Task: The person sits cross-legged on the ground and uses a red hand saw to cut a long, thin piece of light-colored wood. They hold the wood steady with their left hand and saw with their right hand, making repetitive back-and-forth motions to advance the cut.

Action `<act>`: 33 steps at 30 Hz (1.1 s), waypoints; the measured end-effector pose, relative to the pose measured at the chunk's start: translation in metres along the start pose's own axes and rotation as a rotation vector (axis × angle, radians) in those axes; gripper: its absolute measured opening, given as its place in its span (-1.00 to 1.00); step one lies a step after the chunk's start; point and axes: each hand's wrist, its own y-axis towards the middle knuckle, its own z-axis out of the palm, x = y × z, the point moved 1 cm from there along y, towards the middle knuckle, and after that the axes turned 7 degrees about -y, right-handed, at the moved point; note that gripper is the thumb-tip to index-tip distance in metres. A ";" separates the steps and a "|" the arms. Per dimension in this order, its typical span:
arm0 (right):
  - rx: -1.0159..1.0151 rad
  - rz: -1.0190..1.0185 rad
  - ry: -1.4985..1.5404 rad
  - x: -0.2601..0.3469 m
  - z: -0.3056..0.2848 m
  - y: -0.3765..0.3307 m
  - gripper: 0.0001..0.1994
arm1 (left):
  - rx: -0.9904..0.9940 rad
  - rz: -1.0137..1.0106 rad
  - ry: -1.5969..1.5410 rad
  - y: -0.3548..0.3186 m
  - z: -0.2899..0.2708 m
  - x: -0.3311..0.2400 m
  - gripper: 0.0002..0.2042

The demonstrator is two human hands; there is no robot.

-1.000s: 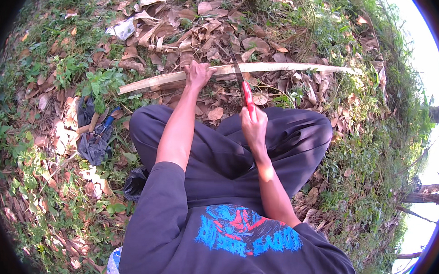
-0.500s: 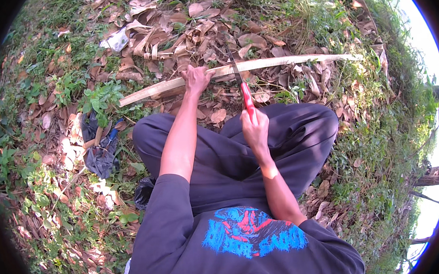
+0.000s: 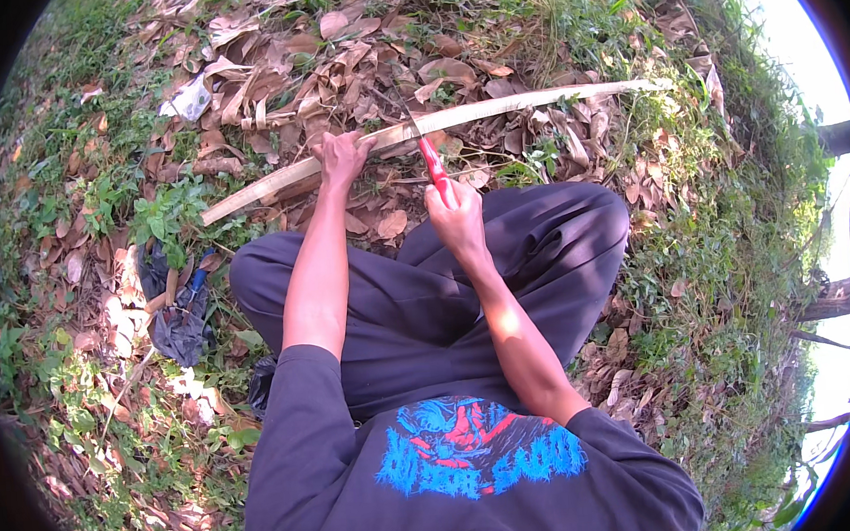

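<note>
A long, pale wooden strip (image 3: 551, 96) stretches crosswise over the leaf litter in front of my folded legs. My left hand (image 3: 343, 159) grips it left of its middle, fingers bent over its edge. My right hand (image 3: 458, 216) is closed around the red handle of a saw (image 3: 432, 161). The saw's dark, narrow blade crosses the strip just right of my left hand, pointing away from me. Part of the blade beyond the strip blends into the leaves. How deep it sits in the wood I cannot tell.
Dry leaves and low green plants cover the ground. To my left lie a black plastic bag (image 3: 181, 334) and tools, one with a blue handle (image 3: 198, 280). A whitish scrap (image 3: 187, 100) rests at the far left. Branches (image 3: 830, 299) show at the right rim.
My right hand has pushed the saw forward, so its red handle is now close to the strip. My left hand keeps its hold. The whole view has shifted slightly.
</note>
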 end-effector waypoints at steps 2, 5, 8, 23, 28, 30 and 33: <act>0.062 0.001 0.003 0.002 -0.014 -0.031 -0.76 | 0.002 -0.018 -0.010 0.005 -0.003 0.003 -0.54; 0.117 0.081 0.104 -0.004 -0.039 -0.078 -0.79 | -0.024 -0.014 -0.017 -0.001 0.000 0.002 -0.54; 0.113 0.083 0.120 -0.004 -0.036 -0.072 -0.79 | -0.011 -0.030 0.009 0.000 -0.003 0.000 -0.56; 0.119 0.188 0.196 -0.015 -0.018 -0.059 -0.80 | -0.048 -0.035 -0.064 -0.001 -0.004 0.000 -0.60; 0.100 0.053 0.121 -0.037 -0.001 -0.005 -0.78 | -0.026 -0.032 -0.079 0.000 -0.010 -0.009 -0.59; 0.085 0.087 0.116 -0.035 0.003 -0.002 -0.79 | -0.030 -0.037 -0.069 0.003 -0.006 -0.006 -0.58; 0.126 0.135 0.084 -0.014 0.004 -0.019 -0.81 | -0.071 -0.004 -0.092 0.000 0.004 0.003 -0.58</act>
